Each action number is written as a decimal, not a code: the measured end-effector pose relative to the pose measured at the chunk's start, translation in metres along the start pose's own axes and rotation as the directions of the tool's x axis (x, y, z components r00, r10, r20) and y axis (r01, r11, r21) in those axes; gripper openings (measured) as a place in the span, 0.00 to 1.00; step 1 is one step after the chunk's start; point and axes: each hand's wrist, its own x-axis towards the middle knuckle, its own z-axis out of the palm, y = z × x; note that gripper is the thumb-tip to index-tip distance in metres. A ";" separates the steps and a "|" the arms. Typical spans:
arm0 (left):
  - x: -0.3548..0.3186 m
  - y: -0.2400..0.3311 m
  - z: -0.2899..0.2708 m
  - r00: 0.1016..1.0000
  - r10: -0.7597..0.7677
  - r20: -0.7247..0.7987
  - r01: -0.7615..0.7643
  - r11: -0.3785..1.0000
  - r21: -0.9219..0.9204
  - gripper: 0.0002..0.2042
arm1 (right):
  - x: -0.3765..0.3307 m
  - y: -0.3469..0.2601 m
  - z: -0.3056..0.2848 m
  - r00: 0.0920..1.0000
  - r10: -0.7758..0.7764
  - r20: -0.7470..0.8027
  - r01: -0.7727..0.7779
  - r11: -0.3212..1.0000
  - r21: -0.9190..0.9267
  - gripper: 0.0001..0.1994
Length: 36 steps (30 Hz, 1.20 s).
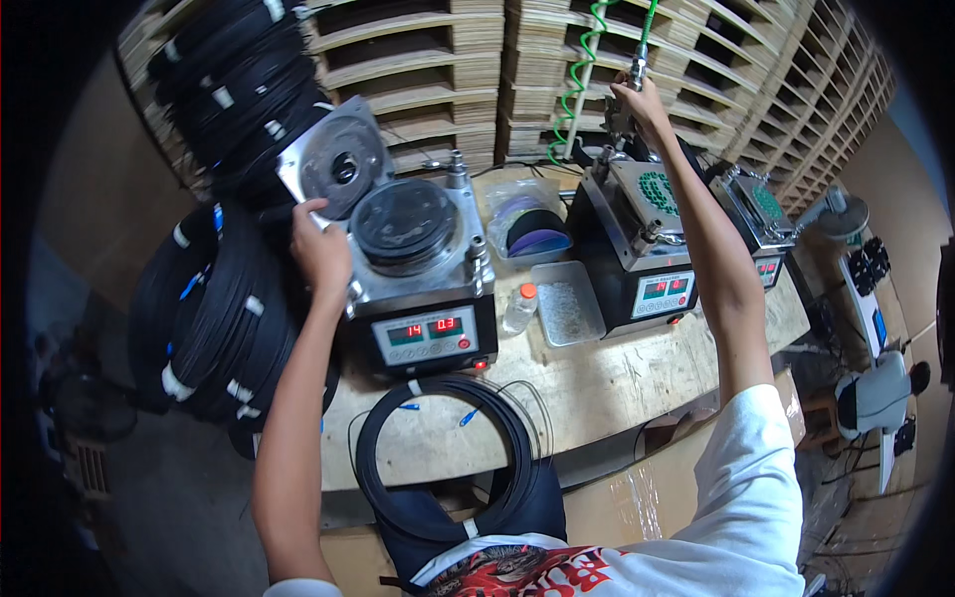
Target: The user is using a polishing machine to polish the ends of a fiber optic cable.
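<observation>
My left hand (pixel 320 251) rests on the left edge of a grey polishing machine (pixel 423 298), against the lower corner of its square metal lid (pixel 333 164), which is swung up and open. The machine's round black pad (pixel 406 221) is uncovered. My right hand (pixel 637 107) is raised high and grips a metal air nozzle (pixel 637 70) hanging on a green coiled hose (pixel 582 75), above a second black machine (pixel 637 249) with a green round plate. A coil of black cable (pixel 443 458) with blue connectors lies on the bench in front of me.
Big bundles of black cable (pixel 214 308) hang at the left. A clear tray (pixel 565 303), a small orange-capped bottle (pixel 520 306) and a bag of discs (pixel 532 224) sit between the machines. A third machine (pixel 761 224) stands right. Stacked wooden pallets (pixel 477 60) fill the back.
</observation>
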 end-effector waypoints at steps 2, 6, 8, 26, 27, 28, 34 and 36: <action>0.000 -0.003 -0.002 0.997 -0.070 0.010 0.070 0.996 0.055 0.15 | -0.028 -0.048 0.029 0.983 0.152 0.103 -0.177 0.935 0.309 0.07; -0.004 0.003 -0.008 0.993 -0.118 -0.030 0.120 0.985 0.124 0.12 | -0.101 -0.152 0.094 0.971 0.204 0.126 -0.239 0.794 0.559 0.08; -0.007 0.008 -0.002 0.984 -0.177 -0.022 0.178 0.976 0.122 0.12 | -0.143 -0.189 0.126 0.983 0.185 0.017 -0.162 0.807 0.568 0.08; -0.007 0.024 -0.016 0.981 -0.180 -0.069 0.182 0.983 0.029 0.06 | -0.227 -0.221 0.225 0.972 0.173 -0.162 -0.048 0.812 0.582 0.11; -0.009 0.026 -0.016 0.981 -0.181 -0.065 0.183 0.983 0.026 0.06 | -0.230 -0.219 0.227 0.971 0.166 -0.171 -0.038 0.814 0.579 0.11; -0.008 0.026 -0.018 0.979 -0.185 -0.081 0.186 0.983 0.005 0.06 | -0.233 -0.219 0.230 0.971 0.159 -0.179 -0.027 0.815 0.579 0.11; -0.009 0.031 -0.022 0.972 -0.213 -0.101 0.209 0.977 -0.047 0.06 | -0.238 -0.218 0.235 0.977 0.160 -0.144 -0.046 0.807 0.589 0.11; -0.007 0.026 -0.020 0.971 -0.206 -0.123 0.199 0.978 -0.069 0.07 | -0.238 -0.223 0.240 0.980 0.164 -0.110 -0.070 0.809 0.583 0.11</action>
